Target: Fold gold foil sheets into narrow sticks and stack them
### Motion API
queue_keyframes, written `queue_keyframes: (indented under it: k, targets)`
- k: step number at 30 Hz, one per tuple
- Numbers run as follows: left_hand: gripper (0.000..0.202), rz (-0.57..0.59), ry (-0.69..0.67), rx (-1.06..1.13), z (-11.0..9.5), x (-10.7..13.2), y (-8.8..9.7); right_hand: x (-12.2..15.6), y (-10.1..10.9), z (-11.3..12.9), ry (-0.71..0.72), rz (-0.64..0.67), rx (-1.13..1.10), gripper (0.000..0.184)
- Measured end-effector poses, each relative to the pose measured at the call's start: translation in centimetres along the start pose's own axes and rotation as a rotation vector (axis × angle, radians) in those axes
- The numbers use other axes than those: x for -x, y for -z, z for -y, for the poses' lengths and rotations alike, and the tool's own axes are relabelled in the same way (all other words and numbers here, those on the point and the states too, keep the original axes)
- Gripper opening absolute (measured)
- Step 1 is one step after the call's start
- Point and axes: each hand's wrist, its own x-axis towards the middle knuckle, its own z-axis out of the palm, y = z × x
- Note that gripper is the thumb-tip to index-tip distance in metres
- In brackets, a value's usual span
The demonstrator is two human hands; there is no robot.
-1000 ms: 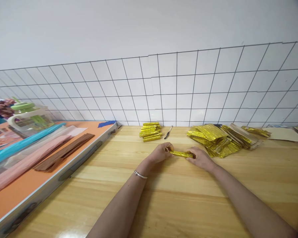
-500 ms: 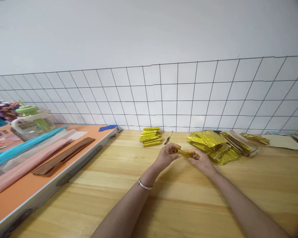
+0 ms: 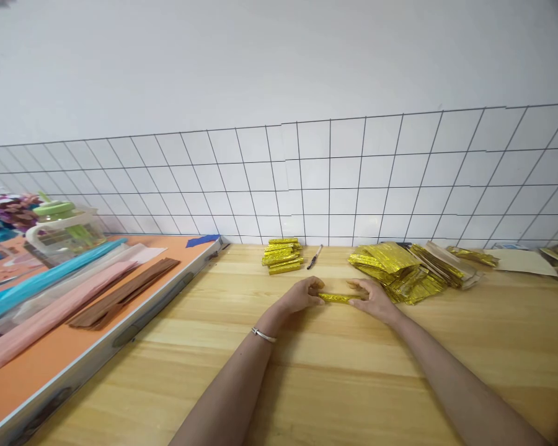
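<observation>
A narrow folded strip of shiny gold paper stretches level between my hands, low over the wooden tabletop. My left hand, with a silver bangle at the wrist, closes on its left end. The right end is in my right hand, its thumb along the near side. Fingertips partly hide both ends, and whether the strip touches the wood I cannot tell. Beyond my left hand lies a stack of similar gold folded strips. A loose pile of flat gold paper pieces sits just past my right hand.
Between the gold piles lies a pen. Brown-backed gold sheets and a beige card are farther right. On the left, a raised orange board carries blue, pink and brown crepe paper and a green-lidded jar. A gridded white wall stands behind.
My hands have moved apart and down towards the table. The gold strip, mostly covered by fingers before, now shows as a straight, narrow length between them.
</observation>
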Motion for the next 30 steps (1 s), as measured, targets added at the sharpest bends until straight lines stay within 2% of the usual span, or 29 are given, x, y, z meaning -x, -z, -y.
queue_keyframes:
  k: [3, 12, 17, 30]
  targets:
    - [0.046, -0.020, 0.010, -0.025, 0.7, -0.3, 0.5, 0.5, 0.4, -0.1, -0.018, 0.003, -0.014, 0.043]
    - [0.028, -0.082, -0.009, -0.116, 2.5, -0.6, -0.2, 1.9, 0.2, -1.4, -0.010, -0.018, 0.090, 0.035]
    - [0.032, -0.097, -0.067, -0.201, 2.2, 0.0, -0.8, 1.9, 0.1, -1.0, 0.052, -0.021, 0.177, 0.031]
    - [0.014, -0.082, -0.130, -0.410, 1.2, 1.4, -1.4, 2.2, -0.1, -0.6, 0.103, -0.021, 0.199, 0.022]
